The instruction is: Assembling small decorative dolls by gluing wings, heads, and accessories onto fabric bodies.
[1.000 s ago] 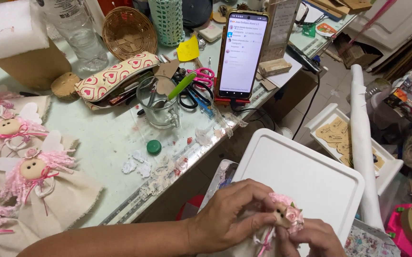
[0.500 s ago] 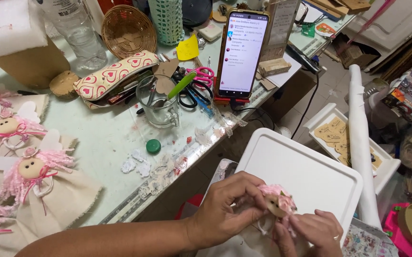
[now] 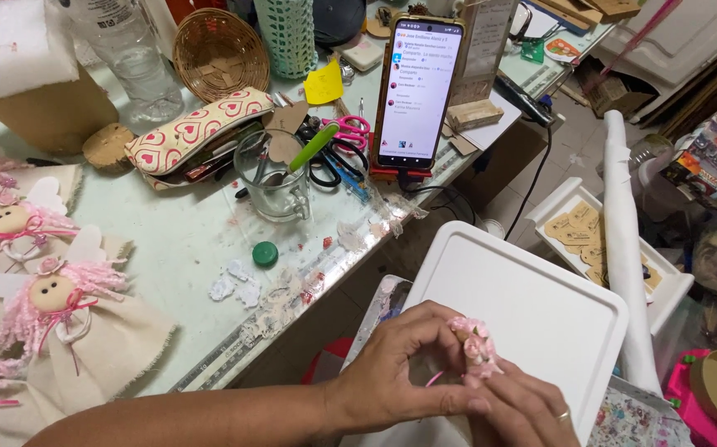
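The small pink flower cluster (image 3: 473, 346) is held between both hands at the lower edge of the view, above the near corner of the white tray lid (image 3: 532, 298). The left hand (image 3: 400, 377) pinches the cluster from the left side, thumb and forefinger pressed together on its base. The right hand (image 3: 520, 410) closes on it from below; its fingers are curled against the cluster, with a ring visible on one finger. A thin pink strand shows just under the cluster, between the fingers.

Progress, as a judgement: the cluster appears to be in assembly or shaping and is not yet attached to anything. Finished cloth dolls with pink yarn hair (image 3: 52, 306) lie on the table (image 3: 176, 240) well to the left of the fingers, which suggests that several units are complete.

Beyond the fingers, farther up the table: a glass mug (image 3: 274, 178) holding a green-handled tool, a green bottle cap (image 3: 265, 253), pink-handled scissors (image 3: 346, 141), a heart-pattern pouch (image 3: 197, 128), and an upright phone (image 3: 419, 91) on a stand. A white fabric roll (image 3: 623, 240) lies to the right of the fingers.
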